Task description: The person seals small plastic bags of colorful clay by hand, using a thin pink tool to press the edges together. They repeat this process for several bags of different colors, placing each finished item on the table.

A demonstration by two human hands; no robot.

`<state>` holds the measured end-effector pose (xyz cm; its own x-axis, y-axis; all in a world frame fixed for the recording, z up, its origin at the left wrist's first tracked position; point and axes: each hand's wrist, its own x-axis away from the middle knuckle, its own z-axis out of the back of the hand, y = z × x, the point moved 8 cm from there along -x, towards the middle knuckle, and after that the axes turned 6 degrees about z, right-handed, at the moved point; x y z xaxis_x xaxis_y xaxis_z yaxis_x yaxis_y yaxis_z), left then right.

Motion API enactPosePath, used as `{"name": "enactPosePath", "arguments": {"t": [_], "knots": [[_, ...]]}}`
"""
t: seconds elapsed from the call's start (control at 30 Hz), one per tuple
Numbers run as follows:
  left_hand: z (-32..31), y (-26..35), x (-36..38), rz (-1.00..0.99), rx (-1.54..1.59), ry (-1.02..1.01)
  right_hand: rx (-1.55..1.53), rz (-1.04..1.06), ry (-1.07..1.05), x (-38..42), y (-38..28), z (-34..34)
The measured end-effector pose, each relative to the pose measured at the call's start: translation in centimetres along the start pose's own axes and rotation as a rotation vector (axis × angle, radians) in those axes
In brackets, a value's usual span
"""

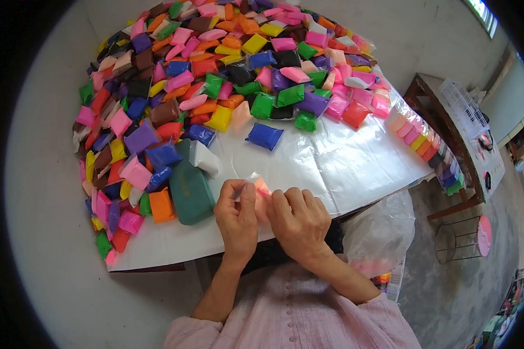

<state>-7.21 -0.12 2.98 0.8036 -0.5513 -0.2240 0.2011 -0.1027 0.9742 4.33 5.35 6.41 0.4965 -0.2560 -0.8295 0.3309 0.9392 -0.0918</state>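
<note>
Both hands meet over the near edge of the table on a small clear plastic packet [261,199] with peach-pink contents. My left hand [237,216] pinches its left side between thumb and fingers. On the other side, the curled fingers of my right hand [298,221] close on it, hiding part of the packet. Left of my hands lies a dark green box [191,195], with a white packet [204,158] leaning on its edge. A blue packet [265,136] lies alone on the shiny white table cover [355,168], beyond my hands.
A large heap of colourful packets [215,70] covers the far and left table. At the right edge stands a row of mixed-colour packets [420,139] in clear wrap. A plastic bag [384,227] hangs beside me. Further right are a wooden table [442,116] and a pink-topped stool [484,235].
</note>
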Motion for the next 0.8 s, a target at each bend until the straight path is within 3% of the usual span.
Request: {"name": "enactPosePath", "arguments": {"t": [0.53, 0.8], "knots": [[0.1, 0.0, 0.1, 0.008, -0.020, 0.018, 0.074, -0.143, 0.083, 0.0, 0.5, -0.4], [0.1, 0.1, 0.1, 0.008, -0.036, 0.038, -0.080, -0.176, 0.070, -0.1, 0.9, 1.0]]}}
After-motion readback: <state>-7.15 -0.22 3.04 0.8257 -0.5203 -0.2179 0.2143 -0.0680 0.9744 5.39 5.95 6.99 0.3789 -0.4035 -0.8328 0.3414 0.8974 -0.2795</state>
